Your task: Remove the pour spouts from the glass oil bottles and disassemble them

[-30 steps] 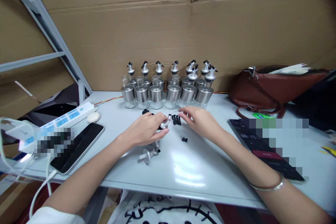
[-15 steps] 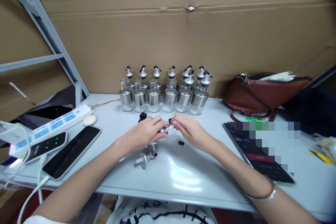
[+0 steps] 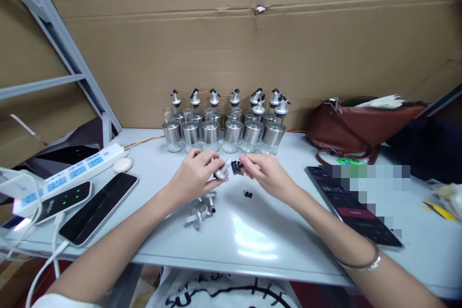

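Right hand point(image 3: 263, 172) has pulled away — pinched, contents unclear — while left hand point(image 3: 193, 175) grips a pourer point(image 3: 221, 172) before bottles point(image 3: 233, 132), some holding spouts point(image 3: 281, 107).

Best gap's the front strip of desk point(image 3: 267, 226), between the loose pourer spouts point(image 3: 197, 218) and right forearm point(image 3: 321, 219), though small black pieces point(image 3: 248, 194) sit behind it. Glass bottles point(image 3: 233, 133) wall off the back; smartphone point(image 3: 99, 208) clutters the left.

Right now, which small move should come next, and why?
Perhaps the right hand should bring one of the black pieces to the silver pourer in the left hand. The right fingertips are beside those pieces, and the pourers fitted on bottles have black tops, while none shows on the held one. Whether a piece is already pinched is unclear.
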Demonstrator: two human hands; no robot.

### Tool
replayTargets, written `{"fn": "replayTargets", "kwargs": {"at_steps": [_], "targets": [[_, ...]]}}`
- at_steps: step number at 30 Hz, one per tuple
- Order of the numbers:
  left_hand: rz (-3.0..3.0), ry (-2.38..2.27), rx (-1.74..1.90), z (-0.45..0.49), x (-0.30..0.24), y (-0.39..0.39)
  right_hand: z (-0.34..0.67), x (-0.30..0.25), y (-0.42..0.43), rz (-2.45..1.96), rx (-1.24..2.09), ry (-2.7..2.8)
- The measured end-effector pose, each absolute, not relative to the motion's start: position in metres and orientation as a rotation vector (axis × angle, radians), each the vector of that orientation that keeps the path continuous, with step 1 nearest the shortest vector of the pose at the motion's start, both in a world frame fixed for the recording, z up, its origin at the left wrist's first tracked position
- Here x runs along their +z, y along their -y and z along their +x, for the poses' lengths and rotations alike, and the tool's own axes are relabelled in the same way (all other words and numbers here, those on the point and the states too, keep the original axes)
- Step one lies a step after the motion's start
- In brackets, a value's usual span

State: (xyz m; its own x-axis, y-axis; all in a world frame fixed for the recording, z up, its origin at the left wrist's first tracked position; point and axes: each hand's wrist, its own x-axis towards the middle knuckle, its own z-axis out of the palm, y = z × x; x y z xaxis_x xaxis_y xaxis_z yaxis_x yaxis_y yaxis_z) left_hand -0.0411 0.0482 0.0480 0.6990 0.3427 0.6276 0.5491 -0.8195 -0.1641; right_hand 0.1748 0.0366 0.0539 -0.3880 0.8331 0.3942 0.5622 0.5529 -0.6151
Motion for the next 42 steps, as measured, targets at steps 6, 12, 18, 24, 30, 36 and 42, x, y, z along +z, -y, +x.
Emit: {"fn": "replayTargets", "kwargs": {"at_steps": [6, 12, 18, 24, 30, 36, 42], "targets": [[-2.532, 0.727, -0.928, -0.041, 0.048, -0.047, 0.195, 0.06, -0.047, -1.107, 0.8, 2.011], [-2.546, 0.717, -0.907, -0.04, 0.048, -0.047, 0.202, 0.062, -0.047, -1.432, 0.696, 2.263], [-2.567, 0.697, -0.89, -0.04, 0.049, -0.047, 0.206, 0.054, -0.046, -1.426, 0.768, 2.448], [-2.594, 0.7, -0.886, -0.04, 0.05, -0.046, 0.2, 0.049, -0.045, -1.46, 0.853, 2.572], [-2.616, 0.716, -0.859, -0.04, 0.05, -0.046, 0.195, 0.053, -0.041, -1.454, 0.89, 2.577], [-2.603, 0.684, -0.868, -0.039, 0.05, -0.046, 0.197, 0.055, -0.041, -1.41, 0.889, 2.593], [-2.614, 0.697, -0.858, -0.04, 0.05, -0.046, 0.201, 0.057, -0.036, -1.409, 0.888, 2.631]]}}
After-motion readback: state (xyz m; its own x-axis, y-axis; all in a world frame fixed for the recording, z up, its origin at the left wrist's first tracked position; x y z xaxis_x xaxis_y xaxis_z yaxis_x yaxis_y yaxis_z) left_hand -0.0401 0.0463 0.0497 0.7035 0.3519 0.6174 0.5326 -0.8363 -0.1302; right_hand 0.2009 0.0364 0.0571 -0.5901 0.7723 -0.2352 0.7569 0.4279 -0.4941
